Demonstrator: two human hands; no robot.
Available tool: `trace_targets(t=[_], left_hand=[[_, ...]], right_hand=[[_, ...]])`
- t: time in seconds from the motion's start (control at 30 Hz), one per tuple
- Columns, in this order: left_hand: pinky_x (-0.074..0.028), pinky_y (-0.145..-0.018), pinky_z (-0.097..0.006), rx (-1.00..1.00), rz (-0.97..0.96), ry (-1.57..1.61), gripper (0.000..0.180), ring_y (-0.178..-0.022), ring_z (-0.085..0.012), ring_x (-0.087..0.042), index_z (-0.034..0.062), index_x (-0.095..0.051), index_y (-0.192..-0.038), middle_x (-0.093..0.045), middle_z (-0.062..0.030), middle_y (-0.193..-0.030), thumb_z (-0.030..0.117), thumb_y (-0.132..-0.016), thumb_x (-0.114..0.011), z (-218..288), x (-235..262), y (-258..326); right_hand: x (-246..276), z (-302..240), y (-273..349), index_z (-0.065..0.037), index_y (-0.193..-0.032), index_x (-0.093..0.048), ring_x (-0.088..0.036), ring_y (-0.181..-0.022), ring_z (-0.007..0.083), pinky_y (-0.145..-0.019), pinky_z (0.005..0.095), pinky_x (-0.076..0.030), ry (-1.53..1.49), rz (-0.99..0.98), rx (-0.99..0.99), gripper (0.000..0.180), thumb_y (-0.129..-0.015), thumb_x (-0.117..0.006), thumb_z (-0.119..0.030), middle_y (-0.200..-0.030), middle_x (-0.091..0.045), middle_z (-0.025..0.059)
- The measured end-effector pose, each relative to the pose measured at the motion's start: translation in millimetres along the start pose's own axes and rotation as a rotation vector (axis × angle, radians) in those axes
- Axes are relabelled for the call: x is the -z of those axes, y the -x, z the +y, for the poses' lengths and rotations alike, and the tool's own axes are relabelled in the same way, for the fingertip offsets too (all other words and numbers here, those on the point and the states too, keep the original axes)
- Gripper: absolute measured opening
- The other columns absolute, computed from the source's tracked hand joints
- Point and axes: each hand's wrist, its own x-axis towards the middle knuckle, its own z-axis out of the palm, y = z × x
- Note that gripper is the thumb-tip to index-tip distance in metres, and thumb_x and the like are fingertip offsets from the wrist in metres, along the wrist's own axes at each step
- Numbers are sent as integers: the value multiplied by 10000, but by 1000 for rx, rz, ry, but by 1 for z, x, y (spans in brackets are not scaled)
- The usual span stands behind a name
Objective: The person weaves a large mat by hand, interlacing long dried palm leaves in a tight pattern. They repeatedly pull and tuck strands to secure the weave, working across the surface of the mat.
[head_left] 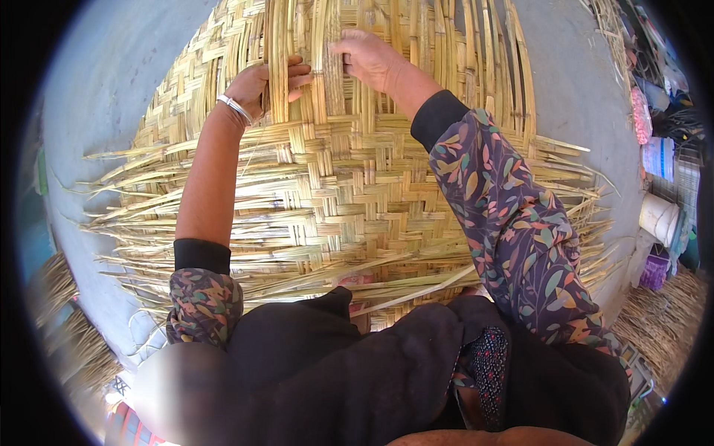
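Observation:
A large woven mat (357, 201) of yellow split-cane or reed strips lies in front of me, with a diagonal step-like weave. My left hand (256, 85), with a silver bangle at its wrist, is at the mat's far part. Lengthwise strips (280, 59) pass over its palm, and its fingers curl round behind them, the tips showing on their right side. Just to the right, my right hand (368, 59) pinches an upright strip (335, 78) between thumb and fingers. The strips hide parts of both hands.
Loose strip ends fan out at the left (126, 197) and right (587, 215) edges of the mat. A grey floor (97, 119) surrounds it. Along the right stand a white bucket (660, 215), a purple container (654, 270) and a heap of dry stalks (662, 316).

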Motion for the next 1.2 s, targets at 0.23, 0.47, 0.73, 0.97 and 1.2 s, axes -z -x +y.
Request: trace_targets(t=[0.23,0.47,0.73,0.97,1.2], left_hand=[[-581,-765,-411,49,-16,-64,541,-1162,-266,-509,68,-299,-1396,-423,-182,-1340,157,-913,-525,-5,2,-1],[-590,-748,-375,68,-158,-186,551,-1086,-222,-538,89,-346,-1380,-477,-115,-1271,89,-882,-580,0,5,-8],[-594,-755,-352,103,-197,-303,526,-1100,-209,-531,22,-391,-1337,-521,-130,-1176,75,-861,-609,6,7,-7],[-556,-703,-309,51,-101,-372,296,-778,-167,-658,-5,-619,-1037,-673,-80,-866,130,-792,-713,10,9,-7],[-491,-794,-312,-1,-54,-909,359,-808,-175,-622,9,-672,-944,-666,-91,-874,292,-744,-767,13,46,-13]], right_hand=[[-17,-54,-27,-27,-1113,-530,-552,-1020,240,-923,434,-447,-457,-248,160,345,-870,-575,-268,-1082,-590,96],[-21,-48,-38,-55,-1014,-579,-582,-853,193,-673,344,-540,-65,148,-45,182,-898,-565,-195,-959,-578,74],[-19,-60,-19,-32,-930,-606,-598,-785,183,-685,368,-540,36,74,230,136,-818,-639,-102,-845,-602,57],[-2,-55,-15,24,-895,-554,-648,-718,183,-544,319,-558,604,245,405,252,-768,-634,-179,-841,-622,129],[1,-42,52,-45,-869,-564,-611,-727,155,-635,304,-541,780,277,518,110,-824,-637,-115,-801,-593,60]])
